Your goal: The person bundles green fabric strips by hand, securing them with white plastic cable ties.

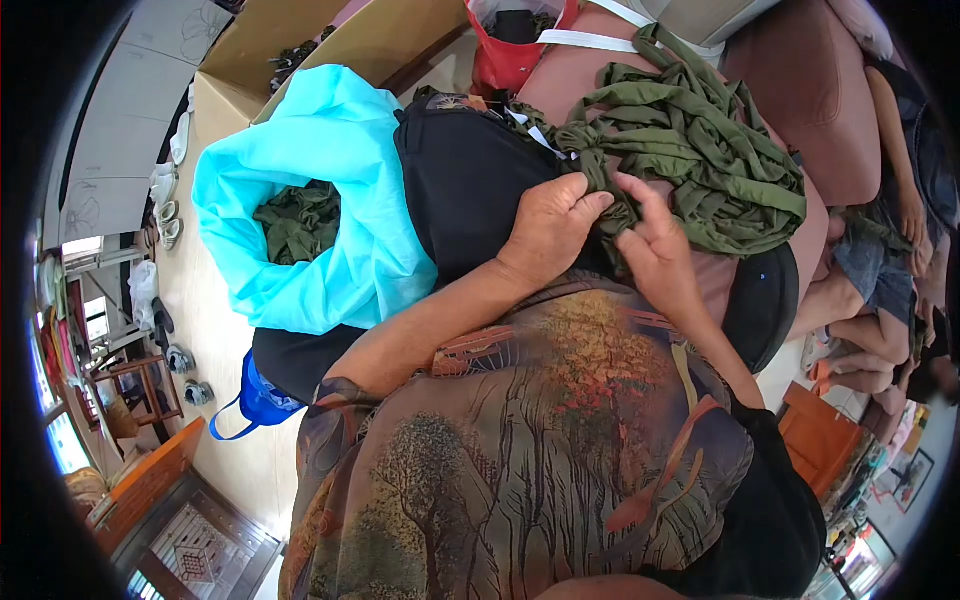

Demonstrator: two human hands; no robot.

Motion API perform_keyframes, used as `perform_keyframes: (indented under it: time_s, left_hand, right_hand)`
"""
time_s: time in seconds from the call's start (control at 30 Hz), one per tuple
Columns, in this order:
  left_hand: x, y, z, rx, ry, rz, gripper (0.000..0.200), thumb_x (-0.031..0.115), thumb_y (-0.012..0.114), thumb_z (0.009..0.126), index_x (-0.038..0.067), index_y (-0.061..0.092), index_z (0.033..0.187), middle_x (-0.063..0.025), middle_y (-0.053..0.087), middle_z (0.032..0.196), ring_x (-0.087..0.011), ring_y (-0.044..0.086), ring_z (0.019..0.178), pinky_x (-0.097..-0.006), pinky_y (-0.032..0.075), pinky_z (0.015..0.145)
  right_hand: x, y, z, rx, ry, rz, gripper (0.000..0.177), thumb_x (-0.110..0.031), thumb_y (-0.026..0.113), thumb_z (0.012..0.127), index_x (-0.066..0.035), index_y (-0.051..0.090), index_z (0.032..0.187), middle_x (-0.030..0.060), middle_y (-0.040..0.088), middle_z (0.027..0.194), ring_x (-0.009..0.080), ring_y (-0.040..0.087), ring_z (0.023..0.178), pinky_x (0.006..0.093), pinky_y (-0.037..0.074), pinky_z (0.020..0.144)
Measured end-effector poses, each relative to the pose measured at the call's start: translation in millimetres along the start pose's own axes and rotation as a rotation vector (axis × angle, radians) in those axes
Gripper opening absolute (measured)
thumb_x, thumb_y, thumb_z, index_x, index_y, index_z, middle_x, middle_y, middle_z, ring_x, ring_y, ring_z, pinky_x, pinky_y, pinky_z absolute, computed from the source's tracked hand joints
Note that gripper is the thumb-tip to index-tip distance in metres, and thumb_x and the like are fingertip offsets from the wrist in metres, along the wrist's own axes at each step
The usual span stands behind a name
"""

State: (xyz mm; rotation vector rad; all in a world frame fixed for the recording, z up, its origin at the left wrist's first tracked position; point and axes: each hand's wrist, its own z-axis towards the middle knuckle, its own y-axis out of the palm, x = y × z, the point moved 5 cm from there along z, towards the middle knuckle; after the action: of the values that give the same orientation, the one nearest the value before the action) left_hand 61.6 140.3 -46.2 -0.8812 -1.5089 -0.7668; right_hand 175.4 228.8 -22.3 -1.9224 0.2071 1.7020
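Observation:
A long heap of dark green fabric strips (715,165) lies gathered on the pink seat beside my lap. My left hand (553,228) is closed on a bunched end of this fabric, thumb pressed against the curled fingers. Close by on the right, my right hand (658,250) grips the same bunch, its thumb and forefinger bent around it. White strips (545,143) show among the green just beyond my left hand. On my left, a bright turquoise bag (385,210) stands with its mouth rolled open, and more green fabric (302,225) lies inside.
A cardboard box (228,103) and a red bag (505,58) stand beyond my knees. A blue bag (262,395) sits on the floor at left, near several shoes (170,225). Another person (885,270) sits at the far right, by the pink sofa (815,95).

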Motion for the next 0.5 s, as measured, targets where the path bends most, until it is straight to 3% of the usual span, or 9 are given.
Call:
perform_keyframes:
  time_s: [0.07, 0.1, 0.2, 0.37, 0.5]
  left_hand:
    - [7.1, -0.1, 0.7, 0.020, 0.119, 0.037, 0.012, 0.004, 0.060, 0.092, -0.002, 0.064, 0.101, -0.0038, 0.064, 0.103, -0.0107, 0.056, 0.091, -0.0250, 0.045, 0.083]
    - [10.4, 0.3, 1.1, 0.030, 0.180, 0.054, 0.011, 0.005, 0.061, 0.091, -0.002, 0.065, 0.099, -0.0045, 0.063, 0.104, -0.0118, 0.056, 0.091, -0.0256, 0.045, 0.083]
    - [18.7, -0.8, 0.9, 0.053, 0.368, 0.067, 0.012, 0.005, 0.065, 0.087, -0.004, 0.064, 0.095, -0.0094, 0.060, 0.107, -0.0176, 0.056, 0.093, -0.0293, 0.046, 0.083]
    - [24.7, -0.9, -3.2, 0.084, 0.415, 0.268, 0.014, 0.007, 0.071, 0.080, -0.002, 0.063, 0.085, -0.0158, 0.056, 0.103, -0.0296, 0.055, 0.093, -0.0333, 0.045, 0.082]
    - [32.4, -1.7, -5.2, 0.099, 0.512, 0.423, 0.017, 0.006, 0.073, 0.077, -0.003, 0.059, 0.079, -0.0185, 0.054, 0.100, -0.0350, 0.054, 0.090, -0.0356, 0.045, 0.081]
  right_hand:
    - [-13.8, -6.9, -1.9, -0.041, 0.109, 0.083, 0.047, 0.003, 0.052, 0.085, -0.007, 0.050, 0.131, -0.0034, 0.050, 0.067, 0.0031, 0.044, 0.058, 0.0207, 0.038, 0.056]
    - [-20.8, -9.9, -3.2, -0.081, 0.130, -0.027, 0.046, 0.002, 0.051, 0.086, -0.006, 0.050, 0.131, -0.0026, 0.052, 0.071, 0.0031, 0.044, 0.060, 0.0205, 0.040, 0.058]
    - [-19.8, -11.4, -8.6, -0.058, 0.043, -0.112, 0.047, 0.003, 0.051, 0.085, -0.005, 0.050, 0.131, -0.0024, 0.053, 0.074, 0.0031, 0.044, 0.062, 0.0199, 0.041, 0.061]
    - [-6.5, -11.1, -14.2, -0.019, 0.027, 0.020, 0.048, 0.004, 0.051, 0.085, -0.004, 0.049, 0.131, -0.0029, 0.051, 0.075, 0.0033, 0.043, 0.061, 0.0194, 0.040, 0.061]
    - [-14.8, -12.1, -13.5, -0.062, 0.091, -0.061, 0.050, 0.004, 0.051, 0.084, -0.005, 0.048, 0.133, -0.0045, 0.046, 0.070, 0.0030, 0.041, 0.059, 0.0190, 0.037, 0.058]
